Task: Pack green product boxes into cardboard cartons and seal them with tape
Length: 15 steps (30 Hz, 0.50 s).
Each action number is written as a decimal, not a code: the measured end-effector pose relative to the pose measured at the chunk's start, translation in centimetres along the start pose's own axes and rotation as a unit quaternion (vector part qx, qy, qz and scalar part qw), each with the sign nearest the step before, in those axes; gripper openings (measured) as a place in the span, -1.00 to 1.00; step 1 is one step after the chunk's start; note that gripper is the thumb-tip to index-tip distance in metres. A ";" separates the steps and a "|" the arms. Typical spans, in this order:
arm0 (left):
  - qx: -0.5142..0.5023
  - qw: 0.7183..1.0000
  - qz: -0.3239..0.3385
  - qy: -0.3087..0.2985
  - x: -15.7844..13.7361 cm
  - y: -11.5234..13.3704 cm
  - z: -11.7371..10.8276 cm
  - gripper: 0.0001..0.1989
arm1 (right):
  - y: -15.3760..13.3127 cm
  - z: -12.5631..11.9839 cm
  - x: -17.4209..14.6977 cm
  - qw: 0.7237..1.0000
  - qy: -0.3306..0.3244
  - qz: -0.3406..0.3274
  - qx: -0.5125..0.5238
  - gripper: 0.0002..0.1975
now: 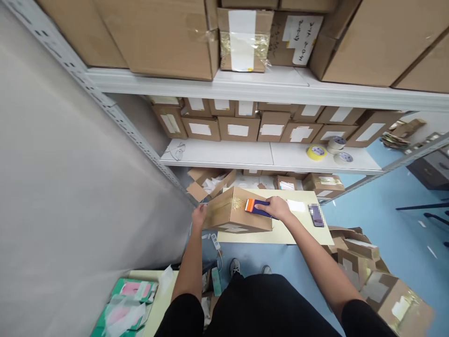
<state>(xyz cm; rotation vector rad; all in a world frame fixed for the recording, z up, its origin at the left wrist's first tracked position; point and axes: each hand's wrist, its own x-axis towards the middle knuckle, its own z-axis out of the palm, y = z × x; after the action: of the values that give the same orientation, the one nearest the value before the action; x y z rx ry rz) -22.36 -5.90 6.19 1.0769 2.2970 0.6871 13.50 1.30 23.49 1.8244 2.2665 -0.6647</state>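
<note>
A brown cardboard box with clear tape on it lies tilted on a pale yellow tabletop. My right hand is closed around the dark blue handle of a scraper. Its orange head points left, over the box's upper face beside a wrinkled patch of tape. At the box's left end my left hand has its fingers curled in against the edge; the fingertips are partly hidden. To the right of the box are a white paper and a phone.
Metal shelving packed with cartons rises ahead. Tape rolls sit on its middle shelf. A power strip is below the table's left side. Cartons pile up at right; green packages lie at lower left.
</note>
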 end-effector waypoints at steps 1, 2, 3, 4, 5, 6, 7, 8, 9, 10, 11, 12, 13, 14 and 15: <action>-0.014 1.000 0.010 -0.001 0.0 0.5 -0.6 -0.42 | -1.7 -0.3 0.2 1.000 -0.003 -0.001 -0.012 -0.35; -0.037 0.999 0.030 -0.011 -0.1 1.2 -1.2 -0.41 | -3.3 -0.5 0.4 1.000 -0.006 -0.004 -0.022 -0.33; -0.056 0.997 0.051 -0.022 -0.2 1.9 -1.7 -0.39 | -4.8 -0.6 0.7 0.999 -0.010 -0.009 -0.030 -0.31; -0.072 0.995 0.069 -0.028 -0.5 2.7 -2.1 -0.39 | -6.3 -0.5 0.9 0.999 -0.013 -0.015 -0.035 -0.30; -0.094 0.990 0.091 -0.043 -0.7 3.4 -2.5 -0.39 | -7.8 -0.3 1.2 0.999 -0.017 -0.024 -0.038 -0.28; -0.098 0.989 0.093 -0.056 -0.9 4.0 -2.9 -0.39 | -9.1 0.0 1.4 0.998 -0.020 -0.032 -0.040 -0.27; -0.093 0.989 0.087 -0.068 -1.1 4.4 -3.2 -0.39 | -10.3 0.4 1.6 0.998 -0.023 -0.040 -0.042 -0.26; -0.087 0.990 0.084 -0.079 -1.2 4.7 -3.6 -0.39 | -11.3 0.8 1.8 0.998 -0.026 -0.046 -0.042 -0.26; -0.079 0.990 0.080 -0.086 -1.2 4.8 -3.9 -0.39 | -12.2 1.1 1.9 0.998 -0.030 -0.049 -0.041 -0.25; -0.074 0.990 0.080 -0.090 -1.3 4.7 -4.3 -0.40 | -12.8 1.4 2.0 0.997 -0.032 -0.051 -0.038 -0.24; -0.073 0.990 0.084 -0.091 -1.4 4.6 -4.6 -0.42 | -13.2 1.5 2.0 0.998 -0.034 -0.052 -0.033 -0.24; -0.075 0.989 0.088 -0.091 -1.4 4.4 -4.8 -0.44 | -13.4 1.6 2.0 0.998 -0.036 -0.052 -0.028 -0.24; -0.078 0.989 0.092 -0.090 -1.5 4.4 -4.9 -0.46 | -13.4 1.5 2.0 0.998 -0.037 -0.053 -0.023 -0.24; -0.078 0.988 0.096 -0.090 -1.7 4.4 -4.9 -0.47 | -13.1 1.4 1.9 0.998 -0.037 -0.052 -0.019 -0.24; -0.074 0.988 0.100 -0.092 -1.8 4.7 -4.8 -0.48 | -12.6 1.2 1.7 0.998 -0.034 -0.051 -0.015 -0.24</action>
<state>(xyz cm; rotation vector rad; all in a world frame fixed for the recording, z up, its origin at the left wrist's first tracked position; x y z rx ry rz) -21.84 -5.84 13.14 1.2553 1.9682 0.7868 0.79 0.29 24.78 1.6559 2.3243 -0.6933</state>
